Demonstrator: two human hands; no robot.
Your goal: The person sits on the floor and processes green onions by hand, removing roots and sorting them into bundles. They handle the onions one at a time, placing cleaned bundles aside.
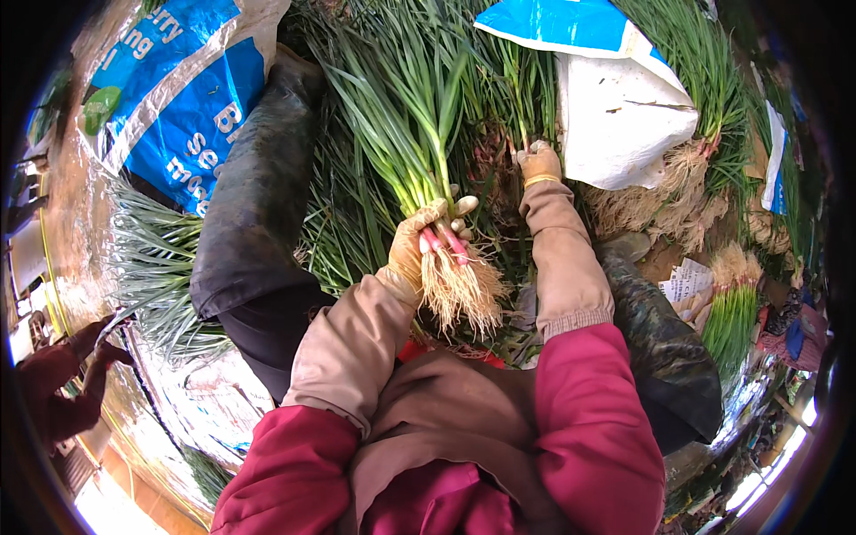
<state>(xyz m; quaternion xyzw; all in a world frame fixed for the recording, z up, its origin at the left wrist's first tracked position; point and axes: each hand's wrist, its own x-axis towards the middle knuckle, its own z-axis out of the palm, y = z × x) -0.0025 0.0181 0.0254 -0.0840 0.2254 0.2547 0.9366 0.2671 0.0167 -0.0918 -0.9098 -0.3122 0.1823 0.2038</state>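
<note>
My left hand, in a pale glove, grips a bunch of green garlic or similar allium plants just above the roots. Their stem bases are pink and white, the pale roots hang towards me, and the long green leaves point away. To the right, my right hand, also gloved, is closed around the lower stems of another plant, whose leaves reach away among the heap. Reddish stem bases of heaped plants lie between the two hands.
Blue and white plastic sacks lie at the upper left and upper right. Rooted bunches are piled at the right, another bunch below them. Leaves spread beyond my left leg. Other people show at both edges.
</note>
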